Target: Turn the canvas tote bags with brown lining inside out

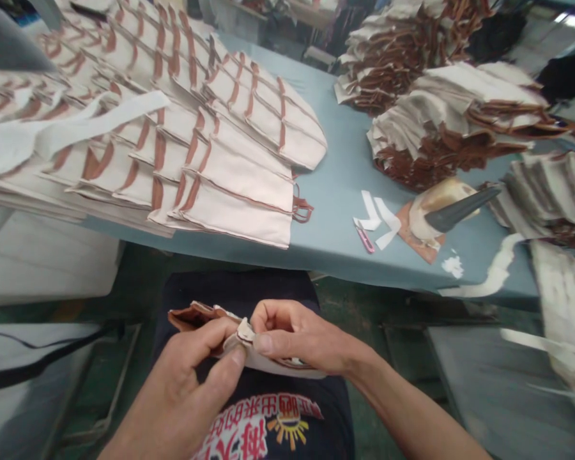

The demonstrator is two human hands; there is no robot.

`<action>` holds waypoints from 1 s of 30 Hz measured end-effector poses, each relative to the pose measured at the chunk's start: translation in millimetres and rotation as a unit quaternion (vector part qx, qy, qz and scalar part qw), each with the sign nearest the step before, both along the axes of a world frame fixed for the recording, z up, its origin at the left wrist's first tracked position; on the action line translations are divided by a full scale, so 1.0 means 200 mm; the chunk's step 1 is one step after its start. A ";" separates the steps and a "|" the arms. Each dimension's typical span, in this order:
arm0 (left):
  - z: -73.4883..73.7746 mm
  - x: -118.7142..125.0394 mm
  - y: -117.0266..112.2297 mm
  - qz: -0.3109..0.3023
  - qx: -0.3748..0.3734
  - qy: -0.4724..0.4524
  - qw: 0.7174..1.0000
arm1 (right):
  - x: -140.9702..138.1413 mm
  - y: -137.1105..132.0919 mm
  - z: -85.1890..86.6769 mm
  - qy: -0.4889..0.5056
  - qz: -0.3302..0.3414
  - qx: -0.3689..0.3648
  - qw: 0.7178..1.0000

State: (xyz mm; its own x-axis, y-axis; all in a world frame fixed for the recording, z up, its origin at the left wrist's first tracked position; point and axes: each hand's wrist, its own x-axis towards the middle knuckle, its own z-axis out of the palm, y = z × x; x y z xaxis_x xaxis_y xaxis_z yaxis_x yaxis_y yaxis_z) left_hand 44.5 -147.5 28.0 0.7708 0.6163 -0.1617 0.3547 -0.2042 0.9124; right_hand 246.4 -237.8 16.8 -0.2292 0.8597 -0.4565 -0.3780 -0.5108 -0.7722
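Note:
Over my lap I hold a cream fabric piece (278,365) with brown edging. My left hand (196,370) pinches its edge between thumb and forefinger, and a brown-lined fold (191,314) sticks out behind that hand. Close beside it, my right hand (306,335) has its thumb and fingertips closed on the same edge, where a small white tip stands up between the two hands. The fingers partly hide the piece, so its full shape does not show.
Overlapping cream panels with brown strips (239,185) cover the left of the blue-grey table (326,236). Small pink thread snips (364,236) and white strips (387,220) lie near a glue pot (438,204) with a dark handle. Fabric stacks (421,128) rise at right.

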 end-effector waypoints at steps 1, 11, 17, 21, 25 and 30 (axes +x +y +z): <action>-0.01 0.00 0.00 -0.003 0.005 -0.001 1.000 | 0.00 0.00 -0.01 0.005 0.000 -0.003 1.000; -0.04 -0.01 -0.04 0.044 -0.011 -0.015 0.999 | -0.04 -0.04 0.05 -0.306 -0.054 0.139 0.940; 0.00 0.04 -0.01 0.043 -0.004 -0.018 0.999 | -0.06 -0.05 0.08 -0.381 -0.071 0.151 0.909; -0.01 0.06 -0.03 0.072 0.021 -0.034 0.997 | -0.08 -0.05 0.07 -0.398 -0.084 0.134 0.904; 0.00 0.06 -0.03 0.080 0.036 -0.050 0.995 | -0.09 -0.03 0.08 -0.404 -0.089 0.114 0.903; -0.03 0.04 -0.02 0.091 0.031 -0.070 0.993 | -0.13 -0.03 0.07 -0.418 -0.101 0.132 0.893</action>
State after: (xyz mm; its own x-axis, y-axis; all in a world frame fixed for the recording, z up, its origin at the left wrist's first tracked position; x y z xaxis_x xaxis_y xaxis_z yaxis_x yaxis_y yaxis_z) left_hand 51.6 -152.4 23.0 0.6581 0.7527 -0.0178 0.2612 -0.2060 0.9431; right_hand 220.1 -243.6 30.1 0.2695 0.9478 -0.1705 0.3233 -0.2558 -0.9111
